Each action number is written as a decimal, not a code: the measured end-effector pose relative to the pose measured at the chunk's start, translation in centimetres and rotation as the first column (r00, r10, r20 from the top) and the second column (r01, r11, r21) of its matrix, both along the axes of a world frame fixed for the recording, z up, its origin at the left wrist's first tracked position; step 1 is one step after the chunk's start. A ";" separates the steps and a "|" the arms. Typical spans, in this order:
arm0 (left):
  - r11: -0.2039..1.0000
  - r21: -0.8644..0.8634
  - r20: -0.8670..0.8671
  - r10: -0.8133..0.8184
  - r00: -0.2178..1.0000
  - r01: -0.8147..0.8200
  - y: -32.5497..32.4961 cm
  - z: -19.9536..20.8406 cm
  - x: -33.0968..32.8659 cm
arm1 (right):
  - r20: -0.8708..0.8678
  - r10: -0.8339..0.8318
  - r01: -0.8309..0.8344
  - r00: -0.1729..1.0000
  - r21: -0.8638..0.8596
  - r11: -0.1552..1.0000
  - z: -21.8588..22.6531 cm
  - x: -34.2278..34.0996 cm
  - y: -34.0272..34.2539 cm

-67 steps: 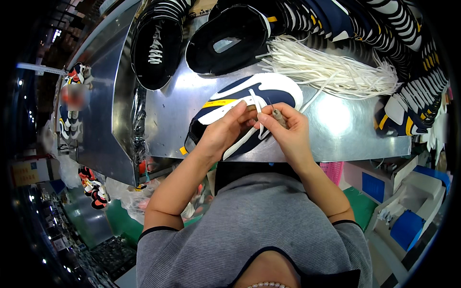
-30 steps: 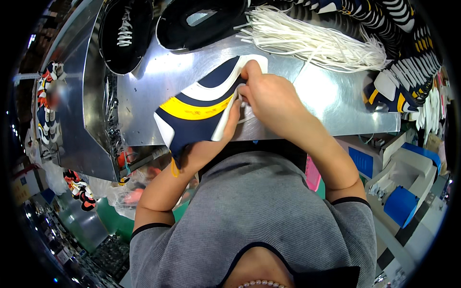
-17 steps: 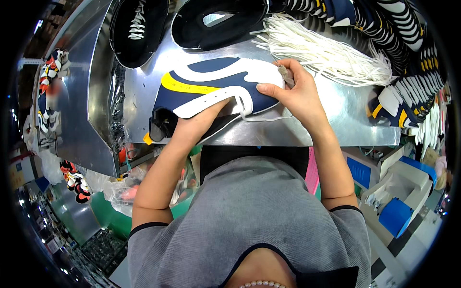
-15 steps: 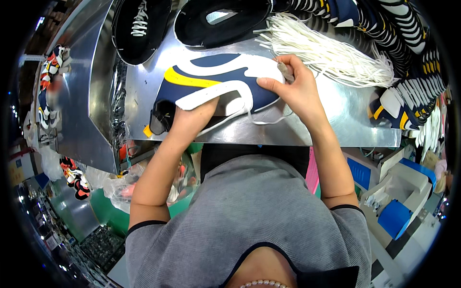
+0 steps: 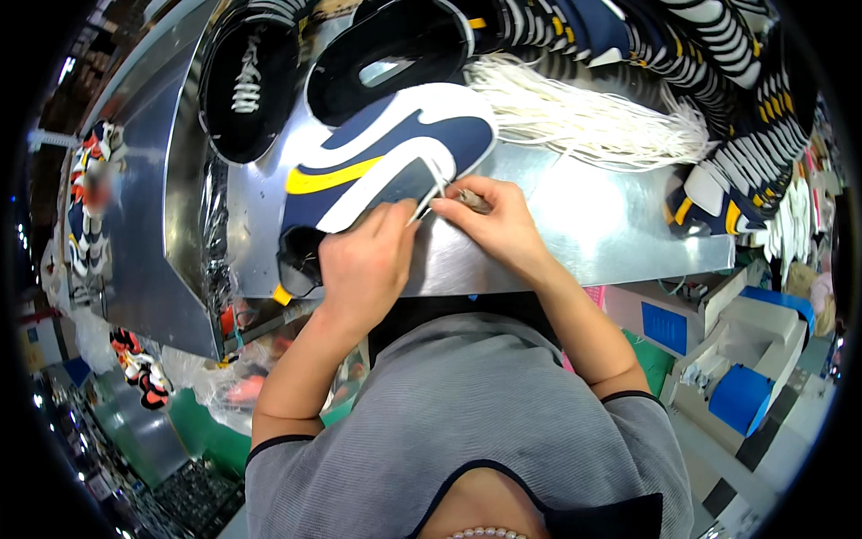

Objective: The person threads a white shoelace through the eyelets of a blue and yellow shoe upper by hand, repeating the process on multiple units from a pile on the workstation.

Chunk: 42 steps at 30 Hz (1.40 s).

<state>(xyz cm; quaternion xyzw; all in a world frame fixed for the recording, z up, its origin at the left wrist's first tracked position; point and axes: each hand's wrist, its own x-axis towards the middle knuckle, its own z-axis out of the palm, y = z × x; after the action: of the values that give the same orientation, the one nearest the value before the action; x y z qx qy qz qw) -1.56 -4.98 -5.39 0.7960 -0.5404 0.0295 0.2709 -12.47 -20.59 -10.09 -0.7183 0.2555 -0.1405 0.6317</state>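
A navy shoe upper [image 5: 373,144] with white panels and a yellow stripe lies on its side on the metal table, toe to the right. From its opening a thin white shoelace [image 5: 435,190] runs down to my fingers. My left hand [image 5: 364,269] is closed at the upper's near edge, fingertips pinching the lace. Close beside it, my right hand [image 5: 505,225] has thumb and finger shut round a small brownish-grey tool [image 5: 473,201]; its kind is unclear. The right fingertips meet the lace. My left hand hides part of the upper's lower edge.
Behind the upper lie a bundle of white laces [image 5: 584,117] and two black-lined shoe uppers, one laced [image 5: 247,94] and one unlaced [image 5: 395,67]. Stacked uppers [image 5: 745,175] line the right and far sides. A grey-white machine with a blue part [image 5: 741,398] stands beyond the table [image 5: 593,242].
My left hand has come out from inside the upper to its near edge. My right hand, still with the tool, has moved from the toe toward the left hand and the lace.
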 end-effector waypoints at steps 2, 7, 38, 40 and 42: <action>0.995 -0.096 0.030 -0.004 1.000 0.007 -0.3 0.1 0.4 | 0.137 0.027 -0.064 0.990 0.270 0.961 0.6 0.0 -0.5; 0.992 -0.125 0.039 -0.006 0.999 0.011 -0.5 0.9 0.4 | 0.316 0.156 -0.333 0.936 0.646 0.687 3.1 -0.3 -1.3; 0.955 -0.280 -0.220 0.032 0.975 -0.095 -2.2 8.7 5.1 | -0.334 0.176 -0.243 0.926 -0.168 0.955 5.0 -19.3 1.7; 0.989 -0.078 -0.167 -0.137 0.976 0.126 -3.5 6.4 3.8 | -0.208 0.180 -0.193 0.962 -0.045 0.980 4.4 -20.4 2.5; 0.960 0.096 -0.121 -0.251 0.960 0.263 -4.2 3.2 2.3 | -0.128 0.117 -0.119 0.985 -0.010 0.993 3.8 -19.9 2.4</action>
<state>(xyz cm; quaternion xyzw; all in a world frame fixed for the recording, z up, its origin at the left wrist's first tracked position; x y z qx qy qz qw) 0.73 -9.18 -2.23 0.7331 -0.6248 -0.0790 0.2566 -32.33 -18.20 -6.27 -0.7453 0.2511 -0.0590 0.6148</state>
